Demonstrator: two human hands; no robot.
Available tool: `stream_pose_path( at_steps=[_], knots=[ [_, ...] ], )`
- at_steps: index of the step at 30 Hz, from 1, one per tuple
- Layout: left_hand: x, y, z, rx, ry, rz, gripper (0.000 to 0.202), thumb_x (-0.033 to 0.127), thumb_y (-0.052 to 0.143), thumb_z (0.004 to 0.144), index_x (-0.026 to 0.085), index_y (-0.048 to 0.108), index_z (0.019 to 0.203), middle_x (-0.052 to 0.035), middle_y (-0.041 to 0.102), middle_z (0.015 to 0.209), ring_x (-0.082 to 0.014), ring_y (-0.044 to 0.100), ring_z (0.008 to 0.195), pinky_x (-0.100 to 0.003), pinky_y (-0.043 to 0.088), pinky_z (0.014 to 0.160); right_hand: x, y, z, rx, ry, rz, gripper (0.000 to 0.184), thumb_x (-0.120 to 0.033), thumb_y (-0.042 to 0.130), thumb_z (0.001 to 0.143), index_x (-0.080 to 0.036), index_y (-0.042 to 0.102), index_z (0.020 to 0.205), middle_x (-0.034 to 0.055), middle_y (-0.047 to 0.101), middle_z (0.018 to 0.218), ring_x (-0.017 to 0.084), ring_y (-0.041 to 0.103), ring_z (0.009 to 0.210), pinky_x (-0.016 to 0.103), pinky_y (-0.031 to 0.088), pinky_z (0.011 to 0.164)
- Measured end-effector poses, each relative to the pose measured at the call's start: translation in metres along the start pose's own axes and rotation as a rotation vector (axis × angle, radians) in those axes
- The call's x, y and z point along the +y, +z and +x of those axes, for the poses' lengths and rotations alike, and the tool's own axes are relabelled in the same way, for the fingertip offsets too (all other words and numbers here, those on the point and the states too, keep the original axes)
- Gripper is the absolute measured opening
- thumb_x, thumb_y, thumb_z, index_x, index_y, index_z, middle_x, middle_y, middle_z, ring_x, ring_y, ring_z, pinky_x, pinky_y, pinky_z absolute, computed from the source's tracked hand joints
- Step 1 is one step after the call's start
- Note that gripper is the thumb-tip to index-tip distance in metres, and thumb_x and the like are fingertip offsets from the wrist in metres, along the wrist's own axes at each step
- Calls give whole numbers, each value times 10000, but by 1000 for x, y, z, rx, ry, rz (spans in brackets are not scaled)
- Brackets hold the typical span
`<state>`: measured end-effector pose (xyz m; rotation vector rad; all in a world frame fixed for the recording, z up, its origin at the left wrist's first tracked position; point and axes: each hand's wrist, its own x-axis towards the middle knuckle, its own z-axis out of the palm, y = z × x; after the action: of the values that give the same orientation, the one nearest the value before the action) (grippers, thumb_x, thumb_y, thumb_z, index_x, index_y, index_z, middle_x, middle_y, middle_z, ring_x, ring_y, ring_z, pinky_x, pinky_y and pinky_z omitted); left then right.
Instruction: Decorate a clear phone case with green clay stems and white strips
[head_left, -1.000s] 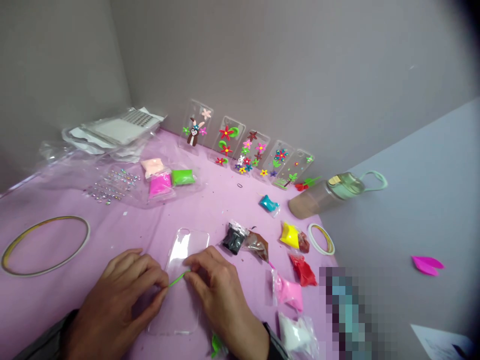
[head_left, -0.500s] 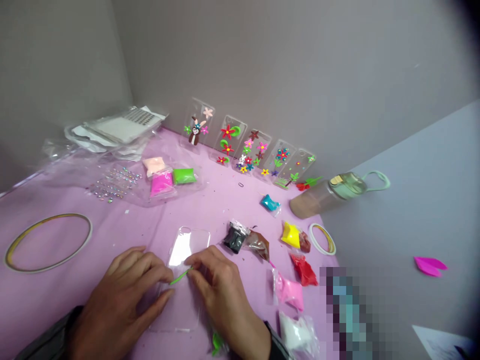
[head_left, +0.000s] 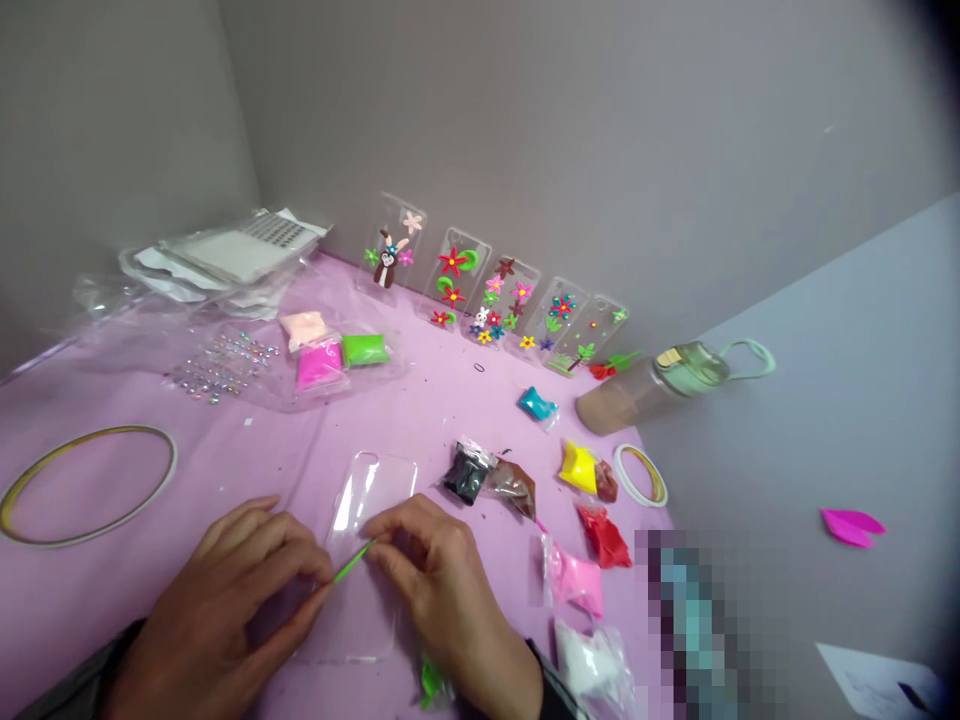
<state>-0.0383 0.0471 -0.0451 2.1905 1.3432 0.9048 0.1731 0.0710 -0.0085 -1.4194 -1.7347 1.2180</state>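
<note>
A thin strip of green clay (head_left: pixel 352 563) stretches between my two hands, over a clear phone case (head_left: pixel 360 625) lying on the table. My left hand (head_left: pixel 232 600) pinches the strip's lower end between thumb and forefinger. At its upper end, the thumb and forefinger of my right hand (head_left: pixel 439 580) are closed on it. Part of the case's right side is hidden behind my right hand. Just below that hand, a packet of green clay (head_left: pixel 430 682) is partly covered.
Clay packets in black (head_left: pixel 466 472), yellow (head_left: pixel 578 467), red (head_left: pixel 604 536), pink (head_left: pixel 576 580) and white (head_left: pixel 589 655) line the right. Decorated phone cases (head_left: pixel 457 275) lean on the wall. A bottle (head_left: pixel 622 393), tape rolls (head_left: pixel 171 470) and rhinestones (head_left: pixel 225 365) surround the area.
My left thumb has come up against the forefinger, closing on the strip's lower end. The strip is now straighter and steeper. The view has shifted slightly.
</note>
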Motion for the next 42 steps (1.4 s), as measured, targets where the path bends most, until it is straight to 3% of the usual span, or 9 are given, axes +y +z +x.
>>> stream_pose_path(
  at_steps=[12,20,25,29,32,38,42],
  knots=[
    [-4,-2,-12,-18,18,8,122,227,564,928,300,649,880,50,685,805,-206,620,789,-447,354,1102,-6,0,-6,-107,-35,-109,164,-91,720,915,-239,757,975,-11,698,932,128,655,808,232,479,735],
    [-6,-1,-13,-23,35,8,92,230,577,936,292,617,881,56,671,803,-199,615,786,-457,338,1096,-9,-3,-5,-90,-68,-219,120,-117,694,957,-234,718,949,-7,675,947,143,651,834,261,472,752],
    [-7,-1,-13,-49,25,-7,97,231,578,938,304,628,897,60,677,826,-199,625,805,-464,333,1102,-10,1,-6,-99,-23,-251,53,-223,720,970,-224,676,940,2,664,954,157,648,823,276,478,742],
    [-8,-2,-13,-50,40,4,94,222,586,931,302,624,900,60,674,824,-198,619,801,-453,333,1099,-9,4,-6,-105,12,-355,62,-193,707,972,-220,655,952,12,658,988,161,635,793,286,463,714],
    [-8,-2,-13,-42,47,-2,99,209,586,933,299,617,905,60,670,822,-197,614,802,-452,337,1091,-9,3,-4,-88,-7,-292,85,-198,704,975,-218,652,910,-5,657,930,145,629,773,268,464,703],
    [-4,-2,-15,-25,9,-29,167,190,505,972,295,610,897,50,660,820,-205,606,819,-480,314,1114,-12,-10,-10,49,-143,-304,188,-170,512,1047,-215,679,973,12,703,898,148,684,798,248,536,724],
    [0,-3,-14,-22,-11,-47,165,206,504,970,288,616,879,48,655,807,-208,603,799,-476,333,1084,-5,-5,-39,125,-475,-656,296,-132,394,1059,-163,664,1176,81,775,1040,128,710,646,217,533,533]
  ],
)
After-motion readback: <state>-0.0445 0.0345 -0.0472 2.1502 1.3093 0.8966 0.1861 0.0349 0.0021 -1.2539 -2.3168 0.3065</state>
